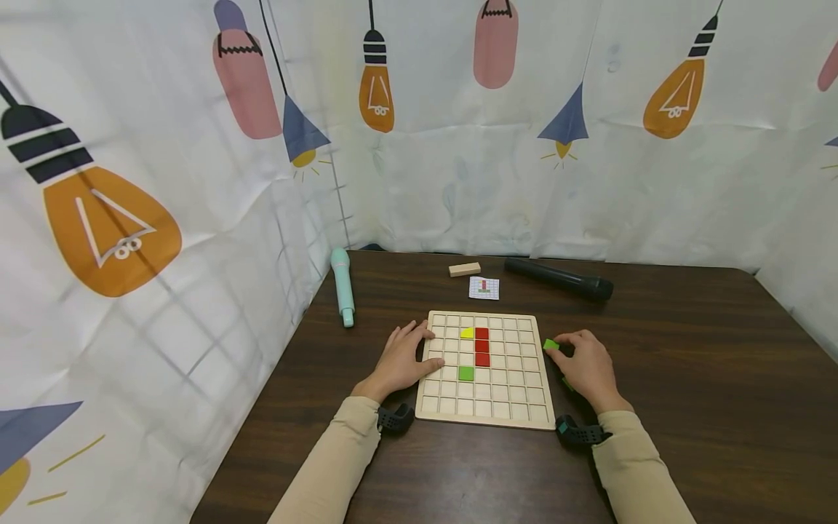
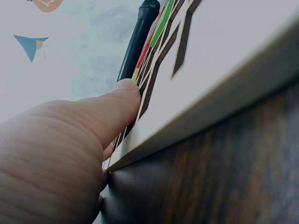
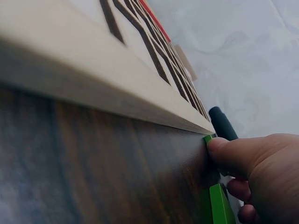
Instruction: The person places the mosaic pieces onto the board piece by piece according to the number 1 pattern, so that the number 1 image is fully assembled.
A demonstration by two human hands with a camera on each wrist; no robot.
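A wooden grid board (image 1: 504,393) lies flat on the table. My left hand (image 1: 401,364) rests on its left edge, thumb (image 2: 126,93) on the top surface and fingers spread along the side. Beyond the right edge, my right hand (image 1: 588,370) pinches a green block (image 1: 551,344) between thumb and fingers. A second green block (image 3: 221,205) lies under that hand, partly hidden in the head view. On the grid, several red squares (image 1: 481,346) form a column, with a yellow piece (image 1: 467,333) left of its top and a green square (image 1: 465,373) below left.
Behind the board are a small printed card (image 1: 484,288), a plain wooden block (image 1: 464,269) and a black microphone (image 1: 559,278). A mint-green microphone (image 1: 342,287) lies at the table's left edge. Patterned cloth (image 1: 458,182) hangs along the dark table's (image 1: 707,378) back and sides.
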